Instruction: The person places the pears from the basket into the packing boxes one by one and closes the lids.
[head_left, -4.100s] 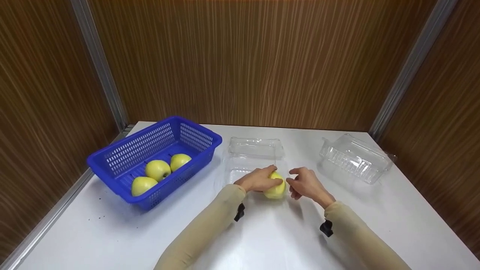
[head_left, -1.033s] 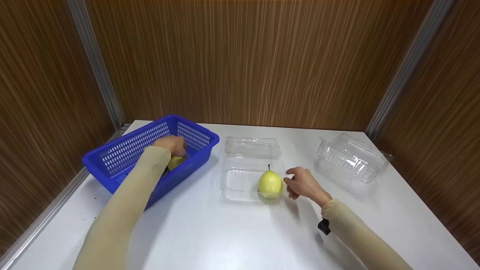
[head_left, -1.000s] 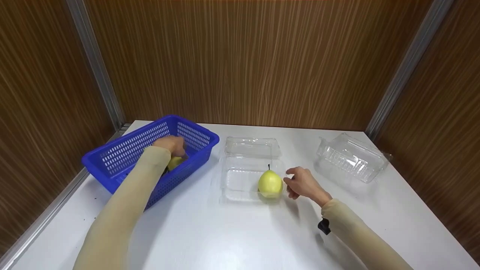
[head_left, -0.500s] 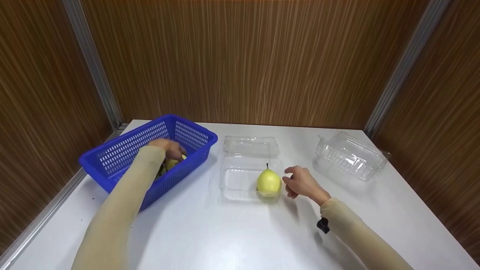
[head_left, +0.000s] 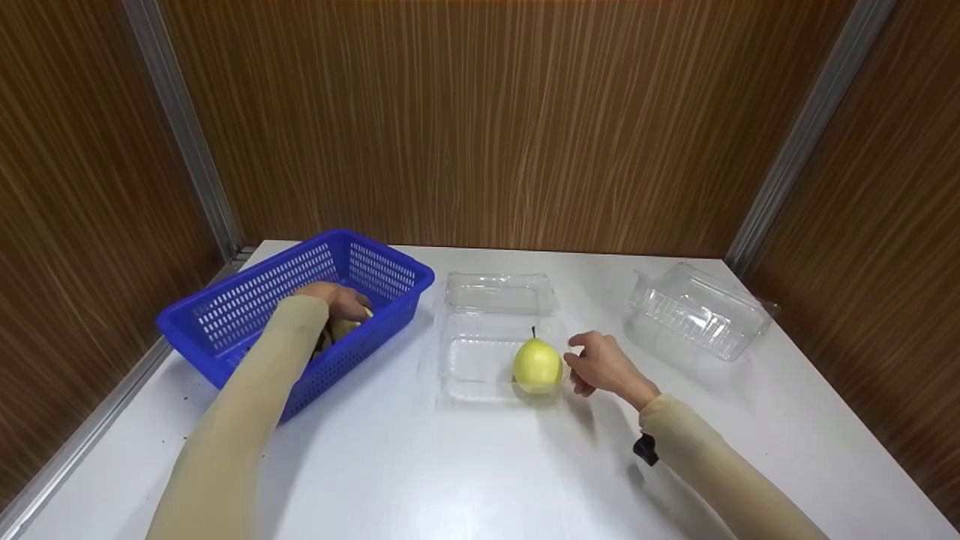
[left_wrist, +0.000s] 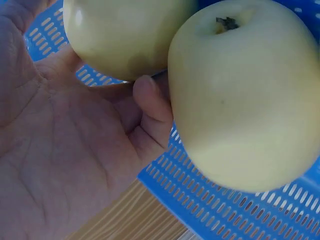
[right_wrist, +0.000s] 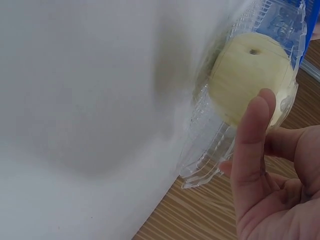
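My left hand (head_left: 337, 300) reaches into the blue plastic basket (head_left: 180, 319), its fingers curled round a yellow pear (left_wrist: 120, 35). A second pear (left_wrist: 245, 100) sits against the curled fingers in the left wrist view. The head view leaves most of this fruit hidden behind the hand and sleeve. Another pear (head_left: 538, 366) stands stem up at the right end of an opened clear plastic box (head_left: 480, 360). Close by that end is my right hand (head_left: 604, 367), loosely bent, its fingertips right at the wall. In the right wrist view the fingers (right_wrist: 250, 145) overlap box and pear.
A second clear plastic box (head_left: 701, 311) lies at the right on the white table (head_left: 420, 465). The first box's lid (head_left: 501, 292) is folded back toward the rear wood-grain wall (head_left: 480, 135). Wood-grain panels also stand at both sides.
Earlier my left hand held the pear in the clear box; it let go and moved left into the basket, where its fingers closed on another pear. The right hand stays beside the box.
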